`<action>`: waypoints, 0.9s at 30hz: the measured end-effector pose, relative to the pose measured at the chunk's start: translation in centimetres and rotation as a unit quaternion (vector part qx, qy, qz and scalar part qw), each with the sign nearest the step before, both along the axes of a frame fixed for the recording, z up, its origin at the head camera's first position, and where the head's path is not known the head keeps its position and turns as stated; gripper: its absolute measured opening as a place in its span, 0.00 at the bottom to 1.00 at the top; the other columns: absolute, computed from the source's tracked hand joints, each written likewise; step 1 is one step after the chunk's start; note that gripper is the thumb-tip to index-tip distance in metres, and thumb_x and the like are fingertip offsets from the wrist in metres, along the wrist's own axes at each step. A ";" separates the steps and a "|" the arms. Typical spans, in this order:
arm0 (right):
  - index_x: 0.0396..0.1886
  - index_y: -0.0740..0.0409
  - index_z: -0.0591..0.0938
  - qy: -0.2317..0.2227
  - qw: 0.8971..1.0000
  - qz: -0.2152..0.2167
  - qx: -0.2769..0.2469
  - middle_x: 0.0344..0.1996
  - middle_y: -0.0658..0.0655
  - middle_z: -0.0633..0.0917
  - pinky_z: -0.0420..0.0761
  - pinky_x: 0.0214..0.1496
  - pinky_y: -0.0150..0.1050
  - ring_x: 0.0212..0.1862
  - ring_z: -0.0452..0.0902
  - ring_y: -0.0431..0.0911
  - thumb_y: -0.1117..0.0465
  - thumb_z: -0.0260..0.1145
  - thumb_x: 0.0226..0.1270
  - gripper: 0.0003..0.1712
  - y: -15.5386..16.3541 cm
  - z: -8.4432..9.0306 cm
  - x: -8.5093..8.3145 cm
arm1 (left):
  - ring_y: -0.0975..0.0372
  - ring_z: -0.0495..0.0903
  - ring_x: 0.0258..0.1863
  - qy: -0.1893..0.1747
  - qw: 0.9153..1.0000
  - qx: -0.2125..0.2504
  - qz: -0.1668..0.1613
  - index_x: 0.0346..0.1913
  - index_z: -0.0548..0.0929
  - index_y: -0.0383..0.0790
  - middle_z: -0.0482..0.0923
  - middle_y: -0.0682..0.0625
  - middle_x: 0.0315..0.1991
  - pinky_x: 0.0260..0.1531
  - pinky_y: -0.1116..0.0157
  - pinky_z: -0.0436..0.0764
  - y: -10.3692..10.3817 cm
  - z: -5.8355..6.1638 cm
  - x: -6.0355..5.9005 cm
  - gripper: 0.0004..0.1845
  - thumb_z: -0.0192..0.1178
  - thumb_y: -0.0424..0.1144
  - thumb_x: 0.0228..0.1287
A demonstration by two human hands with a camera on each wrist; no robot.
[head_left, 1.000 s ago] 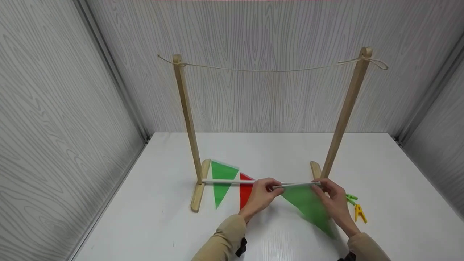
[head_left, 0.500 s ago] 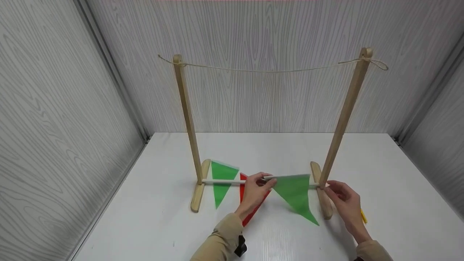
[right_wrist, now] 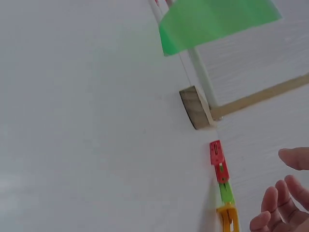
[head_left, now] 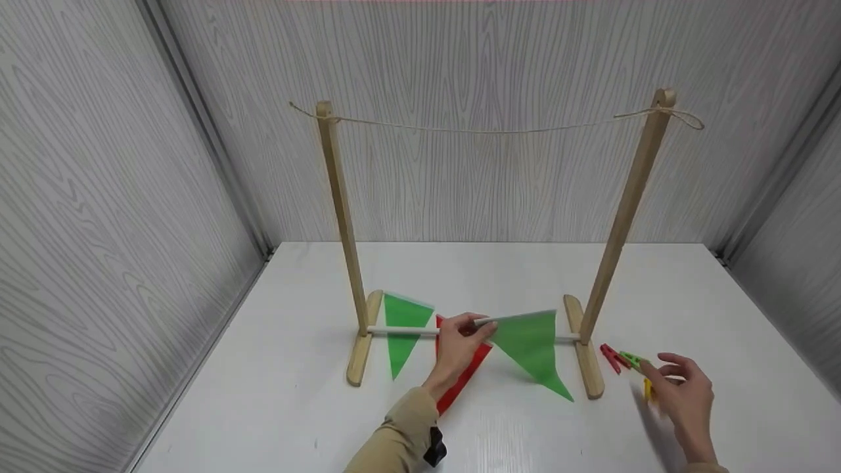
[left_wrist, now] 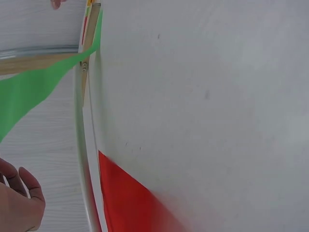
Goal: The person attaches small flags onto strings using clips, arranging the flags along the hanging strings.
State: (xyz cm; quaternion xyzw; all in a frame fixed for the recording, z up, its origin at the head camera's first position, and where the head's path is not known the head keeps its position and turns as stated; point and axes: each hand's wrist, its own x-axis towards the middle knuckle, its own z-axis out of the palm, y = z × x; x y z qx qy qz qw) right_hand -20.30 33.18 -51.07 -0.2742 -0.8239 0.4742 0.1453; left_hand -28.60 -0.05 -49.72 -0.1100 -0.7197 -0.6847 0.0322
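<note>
My left hand (head_left: 460, 348) pinches a green triangular pennant (head_left: 533, 348) at its upper left corner. The pennant hangs point-down in front of the stand's white crossbar (head_left: 397, 330). In the right wrist view, the thumb and fingers of my right hand (right_wrist: 285, 208) are spread apart with nothing between them. The head view has that hand by small plastic clothespins, its fingertips right at the green clothespin (head_left: 632, 360). Next to this are a red clothespin (head_left: 614, 359) and a yellow clothespin (head_left: 648, 389), the latter partly hidden by my hand.
Two wooden posts (head_left: 341, 217) on flat feet (head_left: 589, 371) carry a string (head_left: 486, 131) tied across their tops. Another green pennant (head_left: 404, 322) and a red pennant (head_left: 463, 381), partly covered by my left hand, lie on the white table (head_left: 276, 368).
My right hand has let go of the green pennant and moved right to the clothespins. My left hand keeps its pinch, having shifted slightly left and raised the pennant.
</note>
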 end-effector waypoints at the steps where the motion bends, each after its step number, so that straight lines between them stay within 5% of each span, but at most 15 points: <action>1: 0.62 0.64 0.75 -0.015 1.000 -0.009 0.000 0.36 0.51 0.80 0.75 0.28 0.29 0.31 0.72 0.36 0.49 0.70 0.66 0.32 0.3 -0.1 0.1 | 0.62 0.81 0.33 -0.002 1.000 0.003 -0.001 0.42 0.89 0.38 0.87 0.48 0.33 0.38 0.67 0.84 0.0 0.0 0.0 0.08 0.70 0.38 0.63; 6: 0.67 0.68 0.69 -0.087 0.996 -0.025 -0.013 0.47 0.67 0.78 0.74 0.27 0.32 0.36 0.74 0.47 0.42 0.69 0.65 0.43 1.4 -0.7 0.6 | 0.53 0.84 0.37 -0.011 1.000 0.007 -0.008 0.43 0.89 0.39 0.87 0.48 0.34 0.44 0.55 0.86 0.0 0.0 0.1 0.09 0.70 0.39 0.63; 15: 0.63 0.75 0.68 -0.167 0.985 0.020 0.025 0.45 0.72 0.78 0.74 0.37 0.40 0.44 0.73 0.58 0.39 0.74 0.58 0.51 1.8 -1.0 0.6 | 0.51 0.85 0.39 -0.024 0.999 0.016 -0.020 0.43 0.89 0.39 0.88 0.48 0.35 0.48 0.47 0.85 0.3 0.2 0.1 0.09 0.70 0.40 0.63; 22: 0.64 0.79 0.65 -0.222 0.972 0.064 0.031 0.53 0.78 0.74 0.80 0.51 0.50 0.49 0.71 0.63 0.38 0.75 0.57 0.55 2.0 -0.9 0.2 | 0.59 0.85 0.37 -0.025 0.999 0.021 -0.021 0.43 0.88 0.39 0.88 0.47 0.37 0.50 0.49 0.86 0.1 0.1 0.3 0.09 0.69 0.39 0.64; 27: 0.60 0.81 0.66 -0.240 0.966 0.084 0.053 0.47 0.75 0.77 0.78 0.46 0.44 0.45 0.71 0.59 0.44 0.75 0.60 0.48 1.8 -0.8 -0.2 | 0.48 0.85 0.40 -0.020 0.999 0.019 -0.019 0.43 0.88 0.39 0.87 0.48 0.35 0.48 0.52 0.86 0.0 0.1 0.2 0.09 0.70 0.39 0.64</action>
